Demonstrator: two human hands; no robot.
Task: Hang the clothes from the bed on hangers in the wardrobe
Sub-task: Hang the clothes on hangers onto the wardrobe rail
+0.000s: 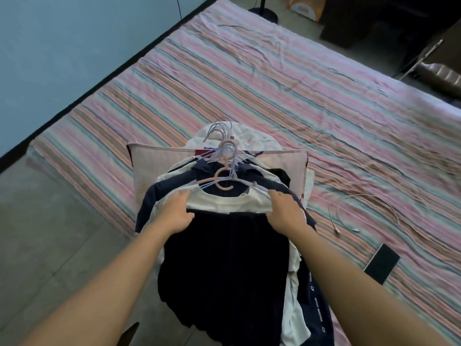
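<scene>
The bed [274, 96] fills most of the view, covered by a wrinkled sheet striped in pink, orange, teal and white. Against the bed's near edge lies the pile of clothes [224, 258], still on hangers: a dark navy garment [219, 265] on top, a white top [224, 202] folded across its shoulders, further navy and white pieces fanned beneath. A navy strip hanging at the pile's right side carries small white print, too small to read. Under the far end of the pile sits a pale pink pillow [147, 161]. The hangers [224, 158] bunch at the far end of the pile, thin lilac and pink hooks overlapping, one pink hook curling in the white top's neck opening. The left hand [178, 212] presses on the left shoulder of the white top, thumb tucked under the fabric edge; the right hand [287, 212] closes its grip on the right shoulder. Right of the pile, on the sheet, lie a black phone [381, 263] and a loose white cable [361, 211]. Beyond the bed's far corner stand a cardboard box [306, 6] and dark furniture [374, 18].
</scene>
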